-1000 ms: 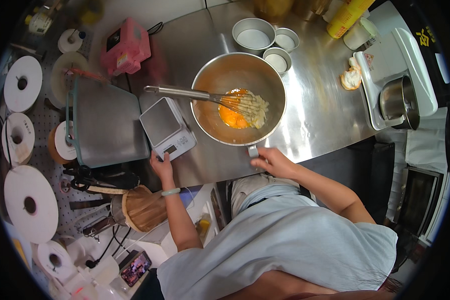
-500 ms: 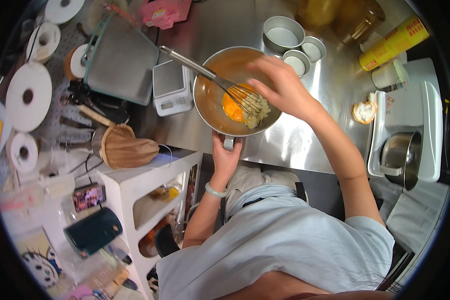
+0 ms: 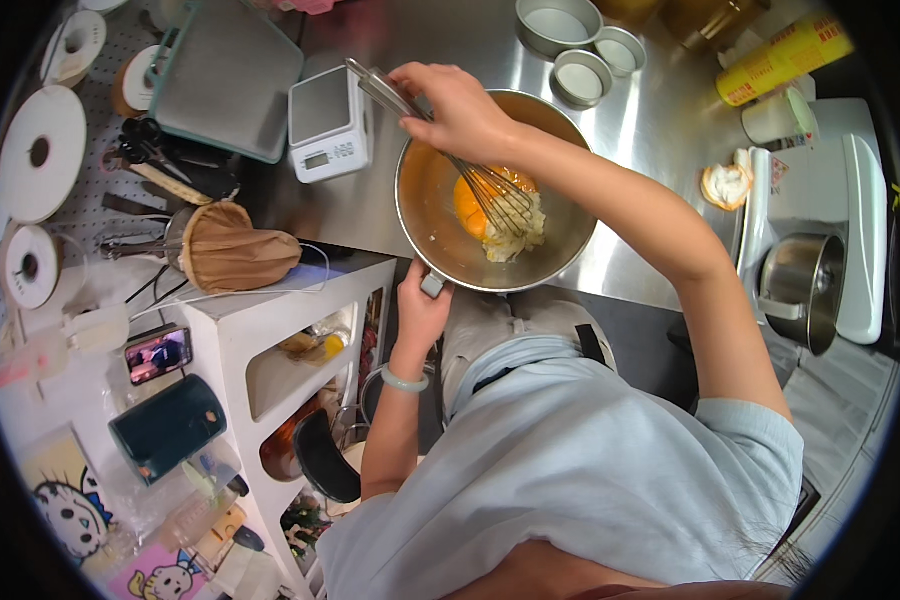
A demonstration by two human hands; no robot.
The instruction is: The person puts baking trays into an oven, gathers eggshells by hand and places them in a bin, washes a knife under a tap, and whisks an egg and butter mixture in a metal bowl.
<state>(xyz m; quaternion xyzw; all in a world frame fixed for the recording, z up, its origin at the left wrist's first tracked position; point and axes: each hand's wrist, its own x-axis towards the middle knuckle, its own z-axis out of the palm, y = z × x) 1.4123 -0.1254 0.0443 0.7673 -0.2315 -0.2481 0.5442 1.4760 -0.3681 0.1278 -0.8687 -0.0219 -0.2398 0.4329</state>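
Observation:
A metal mixing bowl (image 3: 562,240) sits at the near edge of the steel counter. In it lie orange egg yolks (image 3: 468,208) and a pale, lumpy mass (image 3: 515,240) that I cannot identify. My left hand (image 3: 425,305) is closed around the bowl's short handle (image 3: 433,285) on the near side. Over the bowl, my right hand (image 3: 460,115) grips the handle of a wire whisk (image 3: 485,188). The whisk slants down to the right, its wires resting in the yolks and the lumps. My right forearm covers part of the bowl's far right rim.
Left of the bowl is a white kitchen scale (image 3: 328,125), with a grey tray (image 3: 225,85) beyond. Round cake tins (image 3: 582,78) stand far right of it. A steel pot (image 3: 802,290) and a yellow roll box (image 3: 785,60) are at the right. A white shelf (image 3: 270,310) stands near left.
My right hand, open and off the whisk before, has moved left and taken hold of its handle. My left hand stays on the bowl handle. The whole view has shifted slightly.

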